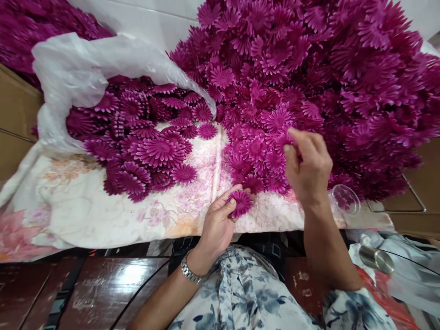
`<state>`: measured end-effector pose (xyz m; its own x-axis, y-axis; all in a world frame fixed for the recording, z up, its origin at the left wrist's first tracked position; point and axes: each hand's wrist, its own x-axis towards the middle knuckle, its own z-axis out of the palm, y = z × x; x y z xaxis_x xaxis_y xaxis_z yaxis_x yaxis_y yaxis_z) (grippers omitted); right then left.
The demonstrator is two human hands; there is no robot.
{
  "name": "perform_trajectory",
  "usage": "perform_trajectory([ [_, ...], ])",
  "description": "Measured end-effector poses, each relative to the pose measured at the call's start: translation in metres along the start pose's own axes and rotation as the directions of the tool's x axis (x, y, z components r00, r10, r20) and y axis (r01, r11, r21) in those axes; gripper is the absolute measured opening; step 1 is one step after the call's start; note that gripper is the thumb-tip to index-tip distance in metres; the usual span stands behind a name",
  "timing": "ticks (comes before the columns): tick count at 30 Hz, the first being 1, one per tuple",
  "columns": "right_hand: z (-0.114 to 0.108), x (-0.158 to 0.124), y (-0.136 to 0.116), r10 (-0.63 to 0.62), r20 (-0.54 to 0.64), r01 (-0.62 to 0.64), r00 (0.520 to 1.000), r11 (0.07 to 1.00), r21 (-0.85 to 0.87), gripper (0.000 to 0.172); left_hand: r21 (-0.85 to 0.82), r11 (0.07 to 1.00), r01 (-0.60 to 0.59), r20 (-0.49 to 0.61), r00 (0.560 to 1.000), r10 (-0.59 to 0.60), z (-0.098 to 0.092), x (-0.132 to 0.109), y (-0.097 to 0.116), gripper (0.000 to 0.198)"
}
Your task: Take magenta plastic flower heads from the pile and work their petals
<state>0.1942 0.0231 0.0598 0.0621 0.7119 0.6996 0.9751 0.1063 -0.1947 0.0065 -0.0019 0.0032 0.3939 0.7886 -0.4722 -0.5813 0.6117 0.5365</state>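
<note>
Left hand (218, 224): at 6 o'clock of the picture, palm turned up, over the near edge of the pale floral-printed cloth (85, 211).
Left grip: thumb and fingers are closed lightly on a single magenta plastic daisy-shaped flower head (241, 202), its petals facing up.
Held flower: just above the cloth, at 7 o'clock of the right hand and just off the near edge of the heap.
Right hand (307, 167): at 4 o'clock of the picture's centre, its back to the camera, raised at the heap's near edge.
Right grip: thumb and forefinger are drawn close together among the petals. I cannot tell whether they have hold of a flower.
Heap of magenta plastic flower heads (309, 68): fills the picture from 12 to 3 o'clock and slopes down to the cloth.
White translucent plastic bag (85, 68): at 10 o'clock, lying open.
Spilled flower heads (144, 146): tumbling from the bag's mouth onto the cloth.
Clear plastic cup (344, 198): on its side at 4 o'clock of the right hand, beside the wrist.
Silver metal cylinder (376, 259): at 5 o'clock, lying on crumpled white plastic.
Metal-link wristwatch (190, 272): on the left wrist.
</note>
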Motion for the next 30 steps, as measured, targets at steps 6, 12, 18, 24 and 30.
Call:
perform_trajectory([
  [6, -0.003, -0.007, -0.003, -0.051, -0.001, 0.051, 0.999, 0.999, -0.013, 0.026, -0.013, 0.999, -0.042, -0.003, 0.999, 0.042, 0.002, 0.001, 0.010, 0.037],
  [12, 0.012, -0.045, -0.017, -0.087, 0.094, 0.074, 0.992, 0.989, 0.129, 0.019, -0.016, 0.998, -0.062, -0.009, 0.998, 0.062, 0.001, 0.007, 0.011, 0.032],
  [18, 0.002, -0.058, -0.016, -0.067, 0.125, 0.043, 0.990, 0.982, 0.183, 0.028, -0.053, 0.996, -0.067, -0.004, 0.998, 0.067, 0.001, 0.005, 0.010, 0.032],
  [24, -0.006, -0.076, -0.033, -0.064, 0.236, 0.001, 0.970, 0.966, 0.258, 0.015, -0.034, 0.997, -0.064, -0.005, 0.998, 0.064, 0.000, 0.002, 0.010, 0.027],
  [30, 0.006, -0.073, -0.019, -0.029, 0.186, 0.023, 0.982, 0.999, 0.032, 0.015, -0.023, 0.998, -0.054, 0.023, 0.998, 0.055, -0.004, 0.002, 0.007, 0.024],
])
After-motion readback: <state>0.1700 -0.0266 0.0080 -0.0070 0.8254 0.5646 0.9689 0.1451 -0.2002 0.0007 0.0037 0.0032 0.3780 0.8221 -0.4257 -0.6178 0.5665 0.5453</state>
